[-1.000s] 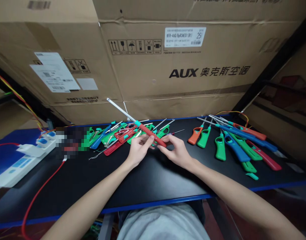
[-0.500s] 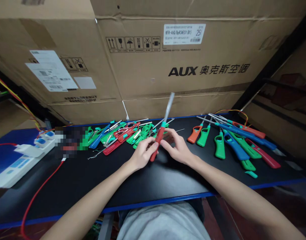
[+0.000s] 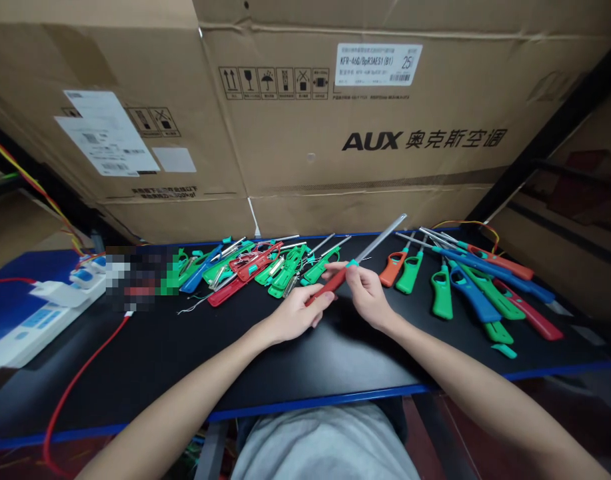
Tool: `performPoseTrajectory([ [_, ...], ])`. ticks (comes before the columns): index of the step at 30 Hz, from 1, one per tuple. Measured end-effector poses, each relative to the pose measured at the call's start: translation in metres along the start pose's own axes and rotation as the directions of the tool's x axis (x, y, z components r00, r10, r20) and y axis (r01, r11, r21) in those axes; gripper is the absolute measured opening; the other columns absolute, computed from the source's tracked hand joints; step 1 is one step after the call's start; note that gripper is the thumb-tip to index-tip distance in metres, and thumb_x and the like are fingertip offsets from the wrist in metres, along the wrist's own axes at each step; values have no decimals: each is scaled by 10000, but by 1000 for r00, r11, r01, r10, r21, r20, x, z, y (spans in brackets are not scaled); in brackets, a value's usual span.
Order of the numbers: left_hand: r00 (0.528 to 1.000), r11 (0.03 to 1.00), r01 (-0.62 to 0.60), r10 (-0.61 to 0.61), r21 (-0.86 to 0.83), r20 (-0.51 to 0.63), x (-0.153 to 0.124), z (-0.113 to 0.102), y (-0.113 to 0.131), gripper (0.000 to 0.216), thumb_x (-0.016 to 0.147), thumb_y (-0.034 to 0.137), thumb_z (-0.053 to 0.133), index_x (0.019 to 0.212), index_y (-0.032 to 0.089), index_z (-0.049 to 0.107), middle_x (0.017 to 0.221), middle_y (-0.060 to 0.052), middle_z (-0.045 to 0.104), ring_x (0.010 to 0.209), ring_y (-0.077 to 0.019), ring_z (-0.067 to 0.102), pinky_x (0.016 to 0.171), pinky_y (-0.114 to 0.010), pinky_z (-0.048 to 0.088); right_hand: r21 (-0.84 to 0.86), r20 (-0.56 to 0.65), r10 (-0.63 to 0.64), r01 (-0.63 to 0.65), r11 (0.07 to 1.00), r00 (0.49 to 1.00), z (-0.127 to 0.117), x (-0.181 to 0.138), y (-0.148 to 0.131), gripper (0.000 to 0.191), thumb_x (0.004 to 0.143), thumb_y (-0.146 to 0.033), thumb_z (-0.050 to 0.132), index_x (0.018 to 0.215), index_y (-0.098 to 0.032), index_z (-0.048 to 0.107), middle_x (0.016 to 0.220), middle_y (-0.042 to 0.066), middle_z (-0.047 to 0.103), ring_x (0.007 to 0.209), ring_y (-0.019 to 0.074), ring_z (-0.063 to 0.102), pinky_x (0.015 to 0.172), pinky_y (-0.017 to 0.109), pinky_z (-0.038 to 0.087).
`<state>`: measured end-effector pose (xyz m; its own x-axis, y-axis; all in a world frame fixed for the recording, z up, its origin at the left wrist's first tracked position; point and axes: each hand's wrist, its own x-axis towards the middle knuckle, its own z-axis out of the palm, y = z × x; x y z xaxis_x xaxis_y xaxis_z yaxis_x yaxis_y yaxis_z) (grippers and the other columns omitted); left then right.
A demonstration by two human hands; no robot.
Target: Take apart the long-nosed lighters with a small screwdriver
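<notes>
Red lighter (image 3: 335, 283) swung from upright to nozzle at 2 o'clock. Left hand (image 3: 295, 315) pinches handle, right hand (image 3: 368, 293) grips collar above bench (image 3: 185, 360). Mid-inspection, seemingly; next needs steady grip.

I see large brown cardboard boxes (image 3: 335, 120) along the black table's (image 3: 185, 360) far edge, a white power strip (image 3: 30, 320) with a red cable (image 3: 80, 380) at its left end, and loose green, blue and red plastic lighters (image 3: 475, 293) near its right end.

Bare forearms, light grey shirt (image 3: 325, 447)
</notes>
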<state>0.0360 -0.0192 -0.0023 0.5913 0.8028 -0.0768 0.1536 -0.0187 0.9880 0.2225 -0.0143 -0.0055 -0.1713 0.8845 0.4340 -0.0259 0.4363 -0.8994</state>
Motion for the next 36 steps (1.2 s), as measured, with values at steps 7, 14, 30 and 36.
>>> performPoseTrajectory([
  [7, 975, 920, 164, -97, -355, 198, 0, 7, -1, 573, 889, 702, 538, 967, 136, 581, 671, -33, 679, 404, -158, 631, 349, -209, 441, -58, -67, 64, -68, 996, 996, -7, 6, 3, 618, 965, -638, 554, 569, -164, 575, 556, 16, 539, 543, 118, 499, 569, 253, 416],
  [14, 969, 929, 209, -156, -306, 189, -3, 3, 1, 514, 865, 676, 599, 865, 166, 539, 572, 38, 588, 339, -82, 517, 329, -155, 363, -171, 130, 34, -12, 985, 991, -20, 11, 2, 656, 903, -604, 634, 482, -186, 355, 501, -34, 315, 512, 89, 278, 516, 251, 292],
  [30, 990, 989, 84, -70, 118, -122, 14, 12, 26, 554, 915, 706, 445, 672, 209, 423, 434, 84, 416, 329, -53, 343, 334, -176, 252, -51, -231, 222, -240, 970, 947, -16, 27, 6, 480, 794, -399, 625, 526, -204, 277, 511, -61, 234, 501, 57, 181, 455, 217, 164],
  [36, 947, 942, 305, -284, -140, 148, 19, 1, 35, 538, 913, 717, 438, 742, 210, 498, 401, 99, 366, 276, -62, 270, 292, -178, 206, 11, -250, 193, -197, 980, 949, -20, 29, 8, 501, 788, -394, 658, 519, -202, 281, 499, -59, 239, 472, 56, 206, 439, 215, 177],
])
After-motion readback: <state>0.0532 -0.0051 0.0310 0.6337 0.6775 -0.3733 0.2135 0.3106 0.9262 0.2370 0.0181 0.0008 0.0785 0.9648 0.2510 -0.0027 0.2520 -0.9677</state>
